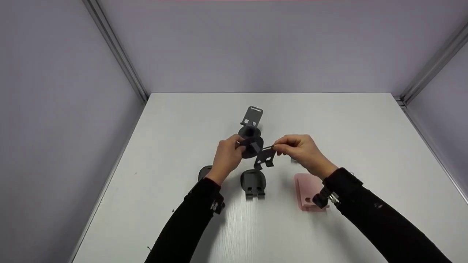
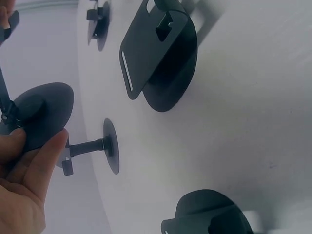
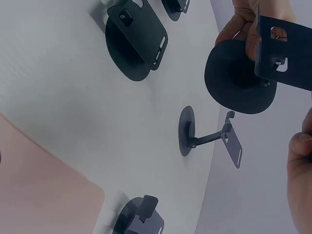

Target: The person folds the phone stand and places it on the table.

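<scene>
My left hand (image 1: 227,155) grips the rim of a dark phone stand's round base (image 1: 249,150), thumb on one side and fingers on the other. At the top edge of the same stand's slotted plate (image 1: 265,156), my right hand (image 1: 300,149) pinches between thumb and fingers. The stand is held up above the table, its base tilted and its plate angled out on the arm. In the left wrist view the round base (image 2: 48,109) shows close above the left fingers. The right wrist view shows the plate (image 3: 285,53) with its cut-outs in front of the base.
Another dark stand (image 1: 252,116) stands upright behind the held one. A folded dark stand (image 1: 253,180) sits nearer on the white table (image 1: 164,146). One more (image 1: 204,171) is partly hidden by the left wrist. A pink stand (image 1: 306,184) lies under the right wrist.
</scene>
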`<state>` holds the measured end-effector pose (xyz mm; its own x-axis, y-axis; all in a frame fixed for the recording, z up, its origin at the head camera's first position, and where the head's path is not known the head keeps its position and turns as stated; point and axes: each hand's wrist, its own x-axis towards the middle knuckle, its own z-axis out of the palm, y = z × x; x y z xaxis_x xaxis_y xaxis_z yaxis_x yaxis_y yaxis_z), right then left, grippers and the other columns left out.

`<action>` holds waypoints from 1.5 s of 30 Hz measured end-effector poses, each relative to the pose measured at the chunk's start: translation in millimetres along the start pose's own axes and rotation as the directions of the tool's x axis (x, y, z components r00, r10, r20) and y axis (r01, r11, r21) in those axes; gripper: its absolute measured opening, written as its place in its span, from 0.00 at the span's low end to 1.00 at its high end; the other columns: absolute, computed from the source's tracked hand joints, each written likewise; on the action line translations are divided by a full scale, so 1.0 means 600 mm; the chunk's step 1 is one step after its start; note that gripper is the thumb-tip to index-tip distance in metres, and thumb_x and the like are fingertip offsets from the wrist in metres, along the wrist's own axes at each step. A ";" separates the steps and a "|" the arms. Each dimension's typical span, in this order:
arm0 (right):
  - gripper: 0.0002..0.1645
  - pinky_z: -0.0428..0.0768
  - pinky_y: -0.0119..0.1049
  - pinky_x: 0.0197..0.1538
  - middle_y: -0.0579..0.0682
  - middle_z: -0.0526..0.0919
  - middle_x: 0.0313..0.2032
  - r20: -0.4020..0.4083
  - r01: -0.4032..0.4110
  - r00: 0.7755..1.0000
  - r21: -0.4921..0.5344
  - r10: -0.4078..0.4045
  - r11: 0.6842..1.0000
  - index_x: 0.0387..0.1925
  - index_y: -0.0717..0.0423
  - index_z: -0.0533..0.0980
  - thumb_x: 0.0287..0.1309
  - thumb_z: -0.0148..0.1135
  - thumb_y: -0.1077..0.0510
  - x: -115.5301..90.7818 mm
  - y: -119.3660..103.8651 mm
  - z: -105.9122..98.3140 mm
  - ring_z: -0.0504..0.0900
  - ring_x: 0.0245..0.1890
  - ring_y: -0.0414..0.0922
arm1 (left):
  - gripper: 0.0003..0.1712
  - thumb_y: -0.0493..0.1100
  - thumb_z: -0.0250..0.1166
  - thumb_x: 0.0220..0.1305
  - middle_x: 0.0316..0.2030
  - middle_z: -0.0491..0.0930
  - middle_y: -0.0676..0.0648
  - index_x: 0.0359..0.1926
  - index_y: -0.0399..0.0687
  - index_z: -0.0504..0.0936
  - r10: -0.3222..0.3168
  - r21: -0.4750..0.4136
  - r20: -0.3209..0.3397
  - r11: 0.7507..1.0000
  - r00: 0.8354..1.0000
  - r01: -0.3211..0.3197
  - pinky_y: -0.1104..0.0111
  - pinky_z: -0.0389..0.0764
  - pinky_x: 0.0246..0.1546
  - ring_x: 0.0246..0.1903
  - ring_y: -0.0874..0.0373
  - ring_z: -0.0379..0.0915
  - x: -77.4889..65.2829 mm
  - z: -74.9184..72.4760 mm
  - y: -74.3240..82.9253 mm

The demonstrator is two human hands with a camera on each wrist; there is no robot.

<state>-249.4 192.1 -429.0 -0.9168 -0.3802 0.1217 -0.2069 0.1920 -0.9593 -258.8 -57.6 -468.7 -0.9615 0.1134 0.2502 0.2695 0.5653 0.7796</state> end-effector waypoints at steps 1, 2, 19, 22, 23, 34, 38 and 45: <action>0.12 0.78 0.33 0.40 0.55 0.86 0.34 -0.005 0.001 1.000 0.003 -0.001 1.000 0.42 0.61 0.86 0.63 0.71 0.56 0.001 0.000 0.000 0.81 0.36 0.45 | 0.06 0.29 0.67 0.63 0.33 0.88 0.39 0.41 0.38 0.82 0.004 0.004 -0.006 1.000 1.000 -0.004 0.62 0.83 0.33 0.32 0.52 0.85 0.000 0.000 0.000; 0.12 0.78 0.32 0.38 0.53 0.86 0.33 -0.013 0.002 1.000 -0.001 -0.002 1.000 0.42 0.61 0.85 0.63 0.71 0.56 0.001 0.000 0.000 0.82 0.35 0.44 | 0.06 0.29 0.67 0.63 0.33 0.88 0.39 0.40 0.38 0.82 0.007 0.006 -0.010 1.000 1.000 -0.007 0.62 0.83 0.34 0.33 0.52 0.86 0.000 -0.001 0.000; 0.06 0.71 0.30 0.29 0.52 0.84 0.28 0.025 0.064 0.998 -0.130 -0.061 0.989 0.31 0.57 0.83 0.62 0.72 0.59 0.002 -0.003 -0.003 0.76 0.27 0.41 | 0.04 0.28 0.69 0.59 0.32 0.89 0.43 0.34 0.38 0.82 0.093 -0.029 -0.092 0.995 0.991 -0.096 0.60 0.85 0.35 0.33 0.53 0.86 -0.006 -0.004 -0.006; 0.06 0.70 0.30 0.28 0.52 0.84 0.27 0.028 0.074 0.997 -0.135 -0.071 0.988 0.30 0.56 0.83 0.62 0.72 0.60 0.003 -0.004 -0.003 0.75 0.26 0.41 | 0.04 0.28 0.69 0.60 0.32 0.89 0.43 0.35 0.37 0.82 0.113 -0.036 -0.097 0.993 0.989 -0.117 0.60 0.85 0.35 0.33 0.53 0.87 -0.008 -0.004 -0.007; 0.06 0.71 0.30 0.29 0.52 0.83 0.27 0.029 0.077 0.997 -0.134 -0.074 0.988 0.30 0.57 0.83 0.62 0.72 0.60 0.003 -0.004 -0.002 0.76 0.27 0.41 | 0.04 0.28 0.69 0.60 0.32 0.89 0.43 0.35 0.37 0.83 0.123 -0.032 -0.099 0.991 0.987 -0.127 0.60 0.85 0.35 0.33 0.53 0.87 -0.009 -0.004 -0.006; 0.07 0.66 0.29 0.29 0.58 0.79 0.26 -0.002 0.022 1.000 -0.160 -0.022 0.987 0.30 0.60 0.81 0.64 0.69 0.62 0.006 0.001 0.016 0.71 0.25 0.39 | 0.05 0.32 0.70 0.61 0.30 0.89 0.46 0.34 0.41 0.81 0.342 0.117 -0.142 0.938 0.929 -0.327 0.59 0.82 0.30 0.27 0.54 0.84 -0.018 0.006 0.006; 0.07 0.65 0.30 0.30 0.61 0.78 0.26 -0.010 0.007 1.000 -0.173 -0.009 0.985 0.30 0.63 0.80 0.64 0.67 0.64 0.009 0.000 0.021 0.69 0.24 0.39 | 0.04 0.33 0.69 0.63 0.30 0.88 0.46 0.34 0.41 0.81 0.372 0.124 -0.151 0.926 0.916 -0.356 0.60 0.81 0.27 0.25 0.55 0.83 -0.021 0.006 0.009; 0.09 0.68 0.31 0.32 0.56 0.78 0.26 -0.013 -0.006 1.000 -0.142 0.004 0.990 0.30 0.59 0.80 0.64 0.70 0.58 0.010 0.006 0.025 0.72 0.26 0.41 | 0.05 0.33 0.70 0.62 0.27 0.88 0.47 0.33 0.42 0.80 0.425 0.149 -0.179 0.903 0.888 -0.402 0.59 0.79 0.24 0.21 0.55 0.81 -0.024 0.009 0.009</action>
<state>-250.4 177.2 -435.5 -0.9222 -0.3673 0.1208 -0.2476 0.3209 -0.9142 -243.6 -51.8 -471.1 -0.7294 0.1949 0.6557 0.6224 0.5867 0.5180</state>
